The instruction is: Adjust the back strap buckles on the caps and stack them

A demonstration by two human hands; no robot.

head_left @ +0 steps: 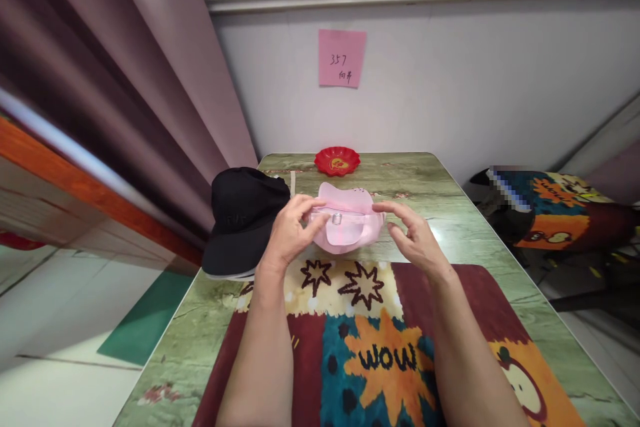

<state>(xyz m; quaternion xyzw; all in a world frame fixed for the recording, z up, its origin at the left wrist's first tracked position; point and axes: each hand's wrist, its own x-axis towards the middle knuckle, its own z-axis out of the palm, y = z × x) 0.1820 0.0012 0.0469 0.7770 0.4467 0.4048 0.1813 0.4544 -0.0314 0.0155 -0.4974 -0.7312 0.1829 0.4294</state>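
Two bare arms come up from the bottom of the frame. The left hand and the right hand wear no gloves, rings or watches. No sleeves show on either arm.

Pale pink fabric cap with silver metal buckle. Plain black cloth cap. Glossy red scalloped plastic dish. Green wood-grain tabletop. Maroon comic-print mat bearing orange "WOW" burst on blue. Pink paper note on white wall.
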